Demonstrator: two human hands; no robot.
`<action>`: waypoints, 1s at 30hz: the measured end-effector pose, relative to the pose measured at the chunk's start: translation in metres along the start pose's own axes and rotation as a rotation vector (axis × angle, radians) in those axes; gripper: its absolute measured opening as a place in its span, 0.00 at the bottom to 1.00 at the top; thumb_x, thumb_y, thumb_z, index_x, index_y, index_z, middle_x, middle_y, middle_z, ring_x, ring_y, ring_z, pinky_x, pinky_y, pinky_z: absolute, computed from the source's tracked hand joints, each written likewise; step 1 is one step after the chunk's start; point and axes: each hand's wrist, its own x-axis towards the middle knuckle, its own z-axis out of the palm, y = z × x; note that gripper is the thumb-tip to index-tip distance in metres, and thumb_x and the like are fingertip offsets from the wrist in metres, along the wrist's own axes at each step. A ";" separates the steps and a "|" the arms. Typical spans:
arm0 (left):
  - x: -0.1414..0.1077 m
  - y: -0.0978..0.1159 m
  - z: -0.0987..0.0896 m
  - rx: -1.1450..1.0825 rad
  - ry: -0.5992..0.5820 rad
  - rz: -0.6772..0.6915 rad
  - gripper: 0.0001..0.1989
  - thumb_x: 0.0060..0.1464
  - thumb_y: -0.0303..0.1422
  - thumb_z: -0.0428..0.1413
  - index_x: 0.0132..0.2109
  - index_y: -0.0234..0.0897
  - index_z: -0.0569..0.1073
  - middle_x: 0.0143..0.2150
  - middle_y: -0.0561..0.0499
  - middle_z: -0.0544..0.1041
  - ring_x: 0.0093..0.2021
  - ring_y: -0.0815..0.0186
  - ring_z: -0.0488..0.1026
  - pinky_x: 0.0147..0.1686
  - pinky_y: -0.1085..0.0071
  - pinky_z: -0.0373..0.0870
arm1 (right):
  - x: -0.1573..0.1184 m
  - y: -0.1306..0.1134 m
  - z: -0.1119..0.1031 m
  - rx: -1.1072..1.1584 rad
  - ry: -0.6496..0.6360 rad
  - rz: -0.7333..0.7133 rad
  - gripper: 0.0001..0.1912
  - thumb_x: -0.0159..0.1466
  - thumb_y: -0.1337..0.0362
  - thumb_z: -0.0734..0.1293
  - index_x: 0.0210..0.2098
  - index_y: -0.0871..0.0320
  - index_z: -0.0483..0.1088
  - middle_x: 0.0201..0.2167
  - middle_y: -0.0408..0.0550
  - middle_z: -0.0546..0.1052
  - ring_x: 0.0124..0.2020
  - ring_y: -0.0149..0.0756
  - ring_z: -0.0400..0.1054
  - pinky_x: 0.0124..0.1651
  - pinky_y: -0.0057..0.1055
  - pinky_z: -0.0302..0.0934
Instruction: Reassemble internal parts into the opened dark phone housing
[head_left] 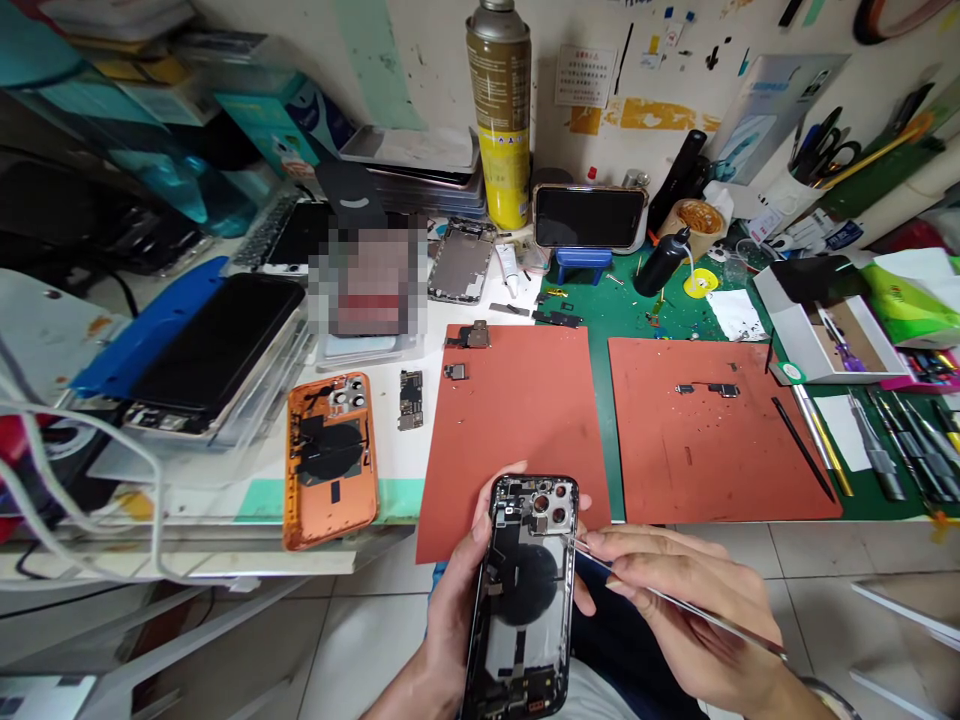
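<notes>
The opened phone (523, 590) is at the near edge of the red mat (517, 420), your left hand (456, 590) curled around its sides, your right hand (697, 575) pinching tweezers (705, 615) at its rim, an orange phone shell (330, 468) lying off to the left

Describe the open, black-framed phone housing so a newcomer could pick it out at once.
Start at the left rust-red rectangular mat. By its near edge, the left hand holds the open phone housing, and the right hand a thin silver metal tool. Unlike the orange phone housing lying farther left, this one has a black frame.
</notes>
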 end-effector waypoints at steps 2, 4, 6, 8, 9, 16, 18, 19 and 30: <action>0.000 0.000 0.001 -0.006 -0.005 -0.002 0.33 0.70 0.49 0.55 0.76 0.54 0.57 0.65 0.35 0.79 0.35 0.51 0.86 0.34 0.57 0.79 | -0.001 -0.001 0.001 -0.003 -0.003 0.006 0.29 0.64 0.84 0.68 0.60 0.55 0.77 0.48 0.54 0.88 0.46 0.46 0.86 0.51 0.42 0.84; 0.001 0.000 0.002 -0.009 0.005 -0.011 0.33 0.70 0.49 0.55 0.76 0.54 0.56 0.65 0.35 0.79 0.35 0.51 0.86 0.36 0.55 0.80 | -0.002 -0.004 0.004 -0.014 0.016 0.043 0.26 0.65 0.83 0.69 0.57 0.55 0.78 0.47 0.54 0.88 0.46 0.45 0.86 0.51 0.40 0.84; 0.000 0.000 0.004 -0.011 0.021 -0.017 0.34 0.70 0.50 0.55 0.76 0.53 0.56 0.64 0.36 0.80 0.37 0.50 0.87 0.40 0.52 0.81 | -0.005 -0.009 0.008 -0.032 0.049 0.097 0.22 0.65 0.82 0.69 0.54 0.55 0.78 0.47 0.53 0.87 0.47 0.44 0.85 0.51 0.38 0.83; -0.001 -0.001 0.004 -0.015 0.047 -0.003 0.35 0.69 0.49 0.57 0.77 0.53 0.55 0.63 0.36 0.81 0.43 0.47 0.87 0.47 0.47 0.81 | -0.009 -0.015 0.014 -0.041 0.085 0.161 0.21 0.66 0.81 0.69 0.53 0.54 0.78 0.48 0.53 0.86 0.50 0.44 0.84 0.52 0.39 0.83; -0.002 -0.002 0.004 -0.017 0.061 0.007 0.36 0.69 0.49 0.58 0.77 0.53 0.54 0.63 0.36 0.81 0.47 0.45 0.86 0.50 0.45 0.80 | -0.012 -0.017 0.017 -0.045 0.105 0.196 0.20 0.67 0.81 0.69 0.53 0.54 0.78 0.49 0.53 0.86 0.52 0.45 0.84 0.53 0.40 0.82; -0.002 -0.005 0.005 -0.011 0.119 0.036 0.37 0.66 0.49 0.60 0.76 0.48 0.58 0.62 0.37 0.82 0.61 0.39 0.80 0.64 0.39 0.71 | -0.031 -0.022 0.038 0.000 0.259 0.422 0.14 0.70 0.77 0.70 0.49 0.54 0.78 0.50 0.54 0.86 0.53 0.47 0.84 0.55 0.38 0.82; 0.000 -0.004 0.006 -0.009 0.125 0.041 0.36 0.66 0.49 0.60 0.75 0.48 0.59 0.61 0.37 0.83 0.61 0.40 0.80 0.65 0.39 0.70 | -0.033 -0.020 0.041 0.081 0.291 0.456 0.14 0.71 0.77 0.69 0.50 0.54 0.78 0.50 0.54 0.86 0.53 0.48 0.84 0.54 0.39 0.83; 0.001 -0.004 0.007 -0.009 0.132 0.044 0.35 0.67 0.50 0.60 0.75 0.48 0.60 0.61 0.37 0.83 0.62 0.40 0.80 0.66 0.40 0.69 | -0.034 -0.019 0.042 0.120 0.299 0.468 0.14 0.71 0.76 0.69 0.50 0.54 0.78 0.50 0.54 0.86 0.53 0.48 0.84 0.53 0.39 0.83; -0.002 -0.002 0.007 -0.066 0.149 0.006 0.36 0.71 0.47 0.56 0.78 0.49 0.55 0.63 0.36 0.81 0.59 0.41 0.82 0.61 0.40 0.74 | -0.033 -0.016 0.048 0.215 0.311 0.449 0.13 0.73 0.75 0.67 0.51 0.54 0.78 0.50 0.55 0.84 0.53 0.46 0.84 0.50 0.37 0.84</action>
